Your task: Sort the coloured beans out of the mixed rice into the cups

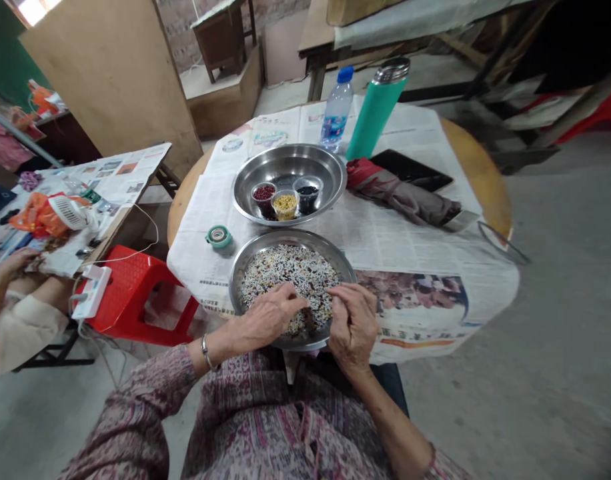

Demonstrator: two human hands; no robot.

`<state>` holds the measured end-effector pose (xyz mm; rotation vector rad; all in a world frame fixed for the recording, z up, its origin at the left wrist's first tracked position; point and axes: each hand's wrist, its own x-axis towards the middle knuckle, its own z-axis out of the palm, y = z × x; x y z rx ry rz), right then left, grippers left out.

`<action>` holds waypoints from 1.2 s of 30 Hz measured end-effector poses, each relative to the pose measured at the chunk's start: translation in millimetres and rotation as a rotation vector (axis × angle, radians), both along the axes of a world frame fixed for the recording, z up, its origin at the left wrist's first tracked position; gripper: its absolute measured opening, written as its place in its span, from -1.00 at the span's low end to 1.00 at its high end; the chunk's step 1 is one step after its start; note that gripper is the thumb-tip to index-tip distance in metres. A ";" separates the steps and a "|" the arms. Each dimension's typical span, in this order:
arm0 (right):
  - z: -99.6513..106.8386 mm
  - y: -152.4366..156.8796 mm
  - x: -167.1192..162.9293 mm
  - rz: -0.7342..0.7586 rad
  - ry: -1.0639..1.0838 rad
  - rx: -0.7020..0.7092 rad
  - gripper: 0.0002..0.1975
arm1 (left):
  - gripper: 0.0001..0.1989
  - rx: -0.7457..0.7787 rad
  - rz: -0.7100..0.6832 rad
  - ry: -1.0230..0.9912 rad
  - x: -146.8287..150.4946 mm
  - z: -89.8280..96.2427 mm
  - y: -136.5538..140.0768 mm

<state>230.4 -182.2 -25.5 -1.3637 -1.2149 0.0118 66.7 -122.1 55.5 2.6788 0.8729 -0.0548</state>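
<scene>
A steel basin in front of me holds a mix of white rice-like grains with dark, yellow and reddish bits. My left hand reaches over the mix from the left, thumb and fingers pinched together. At the right rim is my right hand, its fingers curled and thumb against them. Whether either pinch holds a grain is too small to tell. Beyond stands a second steel basin with three clear cups: dark red beans, yellow beans and black beans.
Newspaper covers the round table. A green lid lies left; a water bottle, teal flask, folded umbrella and dark tablet lie or stand behind. A red stool and another person's hand are left.
</scene>
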 end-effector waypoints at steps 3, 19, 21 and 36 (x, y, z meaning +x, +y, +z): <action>0.3 0.2 -0.3 -0.001 0.008 -0.006 -0.79 | -0.72 0.022 -0.075 0.004 12.0 4.5 10.1; -0.7 0.6 -0.6 0.013 0.018 0.004 -0.80 | -0.78 0.406 0.335 -0.201 39.8 56.9 168.3; -1.6 0.6 -0.8 0.011 0.015 0.006 -0.80 | -0.79 0.391 0.288 -0.122 45.2 54.2 180.3; -0.6 -0.1 -1.1 0.017 0.011 0.005 -0.80 | -0.81 0.340 0.327 -0.019 62.1 44.9 196.0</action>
